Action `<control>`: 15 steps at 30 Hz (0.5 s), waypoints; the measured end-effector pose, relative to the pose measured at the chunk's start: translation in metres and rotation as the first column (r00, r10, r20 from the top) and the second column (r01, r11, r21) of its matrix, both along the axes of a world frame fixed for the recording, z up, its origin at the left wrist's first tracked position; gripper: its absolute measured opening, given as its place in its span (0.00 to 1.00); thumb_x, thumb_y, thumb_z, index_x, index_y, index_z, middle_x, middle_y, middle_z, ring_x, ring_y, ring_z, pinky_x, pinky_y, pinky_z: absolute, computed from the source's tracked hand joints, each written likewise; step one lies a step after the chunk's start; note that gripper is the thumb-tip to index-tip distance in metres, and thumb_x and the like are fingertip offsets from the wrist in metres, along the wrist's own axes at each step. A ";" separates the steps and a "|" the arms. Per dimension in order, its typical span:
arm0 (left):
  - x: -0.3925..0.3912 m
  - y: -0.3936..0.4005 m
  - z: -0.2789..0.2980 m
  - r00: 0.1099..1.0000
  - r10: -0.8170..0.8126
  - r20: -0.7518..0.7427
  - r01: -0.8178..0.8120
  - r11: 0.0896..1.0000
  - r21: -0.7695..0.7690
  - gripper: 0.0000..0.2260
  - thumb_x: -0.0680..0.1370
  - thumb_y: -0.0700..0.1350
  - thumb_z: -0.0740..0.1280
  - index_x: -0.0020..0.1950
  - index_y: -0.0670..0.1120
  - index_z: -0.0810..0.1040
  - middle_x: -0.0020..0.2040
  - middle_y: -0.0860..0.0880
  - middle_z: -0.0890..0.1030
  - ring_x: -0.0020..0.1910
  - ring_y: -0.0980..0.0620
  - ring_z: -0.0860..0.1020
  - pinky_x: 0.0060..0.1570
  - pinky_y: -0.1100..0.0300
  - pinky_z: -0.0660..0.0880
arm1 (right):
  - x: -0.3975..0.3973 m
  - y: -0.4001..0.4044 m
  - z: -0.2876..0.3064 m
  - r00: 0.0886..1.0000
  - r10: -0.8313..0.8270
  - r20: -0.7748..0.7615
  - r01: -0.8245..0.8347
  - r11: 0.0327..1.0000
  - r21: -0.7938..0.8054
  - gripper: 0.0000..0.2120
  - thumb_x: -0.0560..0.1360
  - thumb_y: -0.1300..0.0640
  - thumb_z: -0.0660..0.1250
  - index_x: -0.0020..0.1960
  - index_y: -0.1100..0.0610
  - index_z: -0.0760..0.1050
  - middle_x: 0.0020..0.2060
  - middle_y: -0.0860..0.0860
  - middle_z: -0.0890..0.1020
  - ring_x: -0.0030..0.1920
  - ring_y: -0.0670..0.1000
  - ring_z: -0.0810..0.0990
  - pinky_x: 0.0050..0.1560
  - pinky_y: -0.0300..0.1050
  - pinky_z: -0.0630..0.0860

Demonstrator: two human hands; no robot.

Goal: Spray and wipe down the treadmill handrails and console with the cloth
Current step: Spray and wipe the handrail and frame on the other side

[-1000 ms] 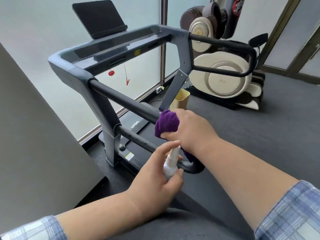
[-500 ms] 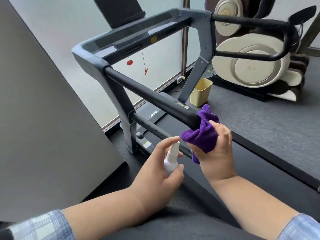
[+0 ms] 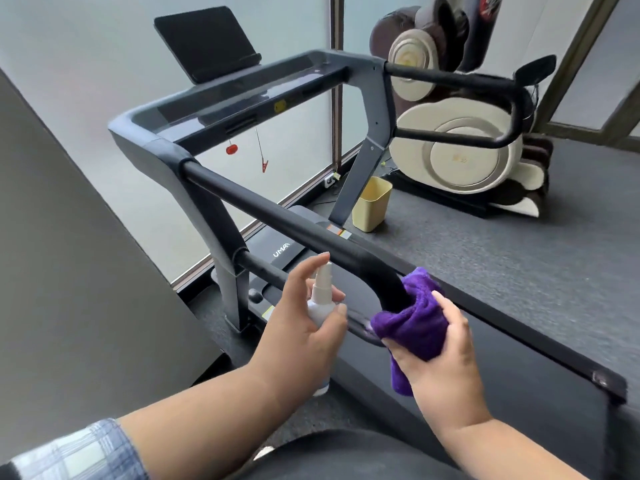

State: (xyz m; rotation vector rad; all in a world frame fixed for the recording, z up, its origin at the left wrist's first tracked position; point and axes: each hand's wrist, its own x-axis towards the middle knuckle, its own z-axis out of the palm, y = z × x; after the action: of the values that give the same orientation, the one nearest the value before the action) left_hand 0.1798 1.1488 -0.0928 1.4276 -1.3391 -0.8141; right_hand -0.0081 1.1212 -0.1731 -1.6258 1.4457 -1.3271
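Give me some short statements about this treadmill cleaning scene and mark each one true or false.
1. The left hand holds a white spray bottle. True.
2. The right hand presses a purple cloth on the curved end of the near handrail. True.
3. The cloth lies on the console. False: it is at the handrail end.
4. A yellow bin stands on the floor beyond the treadmill. True.
5. The tablet on the console shows a bright picture. False: its screen is dark.

Frosted window (image 3: 86, 64), grey carpet (image 3: 519, 271), massage chair (image 3: 460, 150)
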 end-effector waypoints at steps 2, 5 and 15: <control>0.013 -0.009 0.004 1.000 0.003 -0.014 -0.003 1.000 -0.003 0.25 0.78 0.41 0.67 0.64 0.70 0.65 0.47 0.58 0.78 0.30 0.55 0.74 0.34 0.57 0.77 | 0.009 0.000 0.026 1.000 0.015 0.014 -0.013 0.994 -0.110 0.42 0.60 0.42 0.81 0.64 0.23 0.60 0.64 0.37 0.72 0.66 0.42 0.73 0.68 0.44 0.70; 0.047 -0.022 0.011 1.000 0.011 -0.027 -0.011 1.000 0.000 0.25 0.78 0.42 0.66 0.63 0.71 0.65 0.46 0.57 0.79 0.32 0.56 0.75 0.39 0.58 0.77 | 0.039 -0.004 0.063 0.995 0.098 0.020 -0.089 0.962 -0.260 0.41 0.62 0.38 0.79 0.70 0.31 0.62 0.65 0.36 0.70 0.66 0.46 0.74 0.66 0.44 0.72; 0.214 -0.083 0.044 0.977 0.150 0.154 -0.150 0.989 -0.011 0.24 0.77 0.47 0.69 0.62 0.72 0.65 0.42 0.59 0.79 0.37 0.48 0.81 0.37 0.51 0.80 | 0.161 -0.026 0.096 0.947 0.221 -0.232 -0.276 0.929 -0.245 0.45 0.58 0.37 0.78 0.71 0.29 0.60 0.67 0.28 0.65 0.68 0.34 0.68 0.65 0.26 0.64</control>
State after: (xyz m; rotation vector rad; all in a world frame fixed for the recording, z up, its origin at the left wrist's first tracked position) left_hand 0.3935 1.0660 -0.0493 1.5975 -1.3276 -0.6149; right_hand 0.1532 1.0955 -0.0766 -2.1011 1.1480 -1.2883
